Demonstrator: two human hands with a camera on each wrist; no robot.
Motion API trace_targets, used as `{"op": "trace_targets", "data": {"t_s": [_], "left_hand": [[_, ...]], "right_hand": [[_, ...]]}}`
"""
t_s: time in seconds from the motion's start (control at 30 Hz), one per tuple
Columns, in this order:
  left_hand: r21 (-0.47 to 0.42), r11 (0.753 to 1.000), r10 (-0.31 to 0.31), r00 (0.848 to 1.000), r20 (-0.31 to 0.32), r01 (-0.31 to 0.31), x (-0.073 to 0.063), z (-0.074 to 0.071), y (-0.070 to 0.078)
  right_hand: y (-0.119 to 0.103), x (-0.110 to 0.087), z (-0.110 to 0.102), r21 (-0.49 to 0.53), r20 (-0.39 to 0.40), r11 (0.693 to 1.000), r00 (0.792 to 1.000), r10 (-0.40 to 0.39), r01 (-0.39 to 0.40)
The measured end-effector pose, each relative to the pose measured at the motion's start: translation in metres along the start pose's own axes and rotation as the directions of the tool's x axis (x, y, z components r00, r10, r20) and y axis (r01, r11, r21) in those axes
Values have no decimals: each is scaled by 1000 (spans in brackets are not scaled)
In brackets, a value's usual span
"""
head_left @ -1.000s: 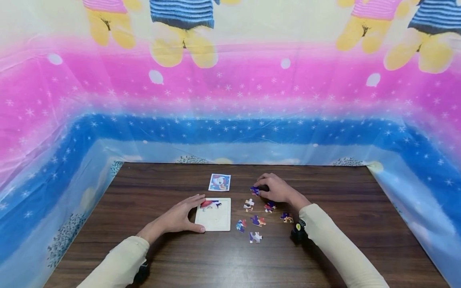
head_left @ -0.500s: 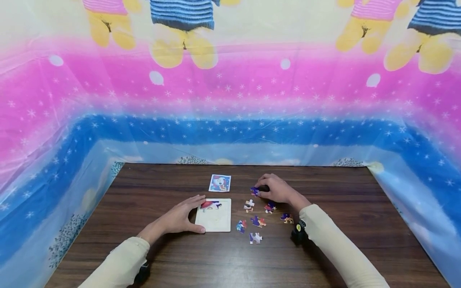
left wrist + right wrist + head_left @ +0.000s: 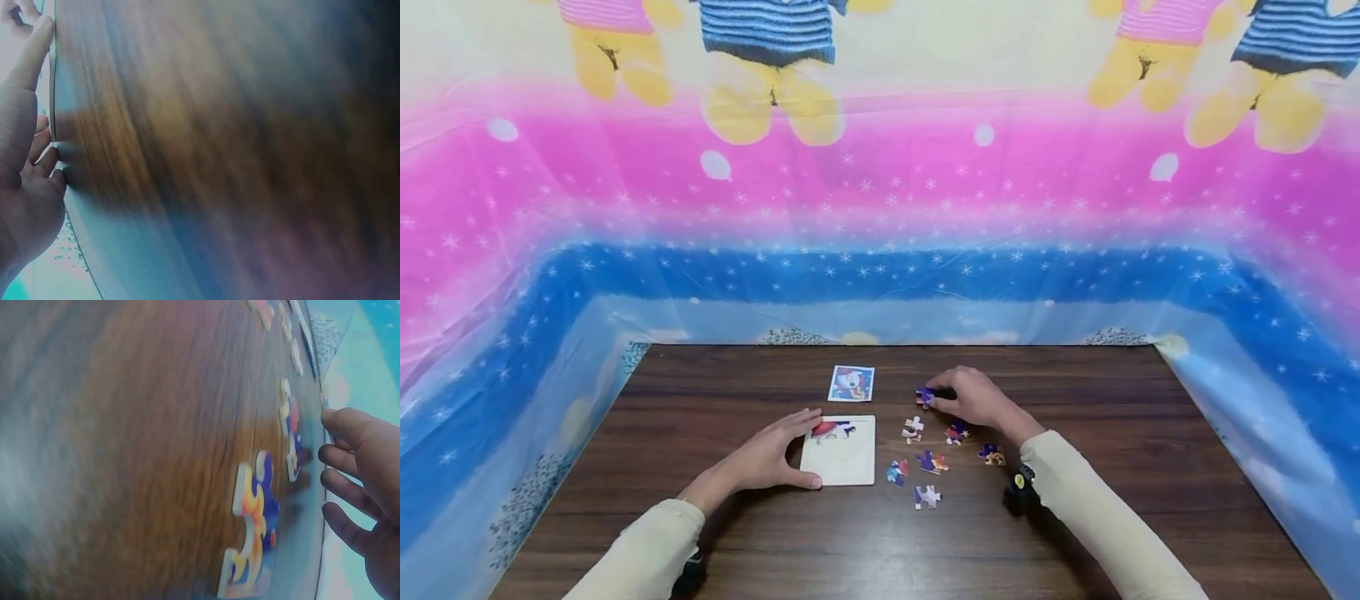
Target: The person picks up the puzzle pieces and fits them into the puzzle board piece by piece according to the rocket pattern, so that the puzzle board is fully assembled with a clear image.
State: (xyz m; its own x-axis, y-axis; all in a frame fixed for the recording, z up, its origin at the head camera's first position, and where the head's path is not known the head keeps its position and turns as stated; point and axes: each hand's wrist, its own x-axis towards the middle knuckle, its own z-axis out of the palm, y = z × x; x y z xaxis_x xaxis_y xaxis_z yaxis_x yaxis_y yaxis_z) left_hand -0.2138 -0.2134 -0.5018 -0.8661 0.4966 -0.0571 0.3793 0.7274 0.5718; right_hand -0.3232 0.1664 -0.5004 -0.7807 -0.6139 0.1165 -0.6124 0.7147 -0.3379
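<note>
A square white puzzle board (image 3: 848,461) lies on the table, with a red and purple picture section fitted along its far left. My left hand (image 3: 763,454) holds the board from the left side, thumb at the near corner and fingertips at the far one. To the right, my right hand (image 3: 973,397) pinches a purple puzzle piece (image 3: 923,396) between thumb and fingers, close over the table. In the right wrist view this hand (image 3: 369,469) hides most of that piece. Nearest to it lies a purple and red piece (image 3: 957,432).
Several loose pieces spread right of the board, among them a white one (image 3: 913,429), a purple-orange one (image 3: 932,461), a blue-red one (image 3: 897,472) and a pale one (image 3: 928,497). A picture card (image 3: 852,383) lies beyond the board. A printed cloth (image 3: 880,275) hangs behind the table.
The head view has shifted slightly, so everything sits a little further left in it. Both hands keep their places on the board and the purple piece.
</note>
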Motion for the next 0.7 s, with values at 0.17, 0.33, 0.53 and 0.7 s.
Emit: {"op": "trace_targets", "data": {"t_s": [0.17, 0.33, 0.53, 0.7], "left_hand": [[5, 1000, 4, 1000, -4, -4, 0, 1, -1], [7, 1000, -1, 1000, 0, 1, 1, 1, -2], [-1, 1000, -6, 1000, 1, 6, 0, 0, 0], [7, 1000, -3, 1000, 3, 3, 0, 0, -1]], "right_hand": [[-12, -1, -1, 46, -29, 999, 999, -21, 22], [-29, 1, 2, 63, -44, 997, 998, -52, 55], [-50, 3, 9, 70, -42, 994, 996, -78, 81], [-64, 7, 16, 94, -38, 988, 992, -117, 120]]}}
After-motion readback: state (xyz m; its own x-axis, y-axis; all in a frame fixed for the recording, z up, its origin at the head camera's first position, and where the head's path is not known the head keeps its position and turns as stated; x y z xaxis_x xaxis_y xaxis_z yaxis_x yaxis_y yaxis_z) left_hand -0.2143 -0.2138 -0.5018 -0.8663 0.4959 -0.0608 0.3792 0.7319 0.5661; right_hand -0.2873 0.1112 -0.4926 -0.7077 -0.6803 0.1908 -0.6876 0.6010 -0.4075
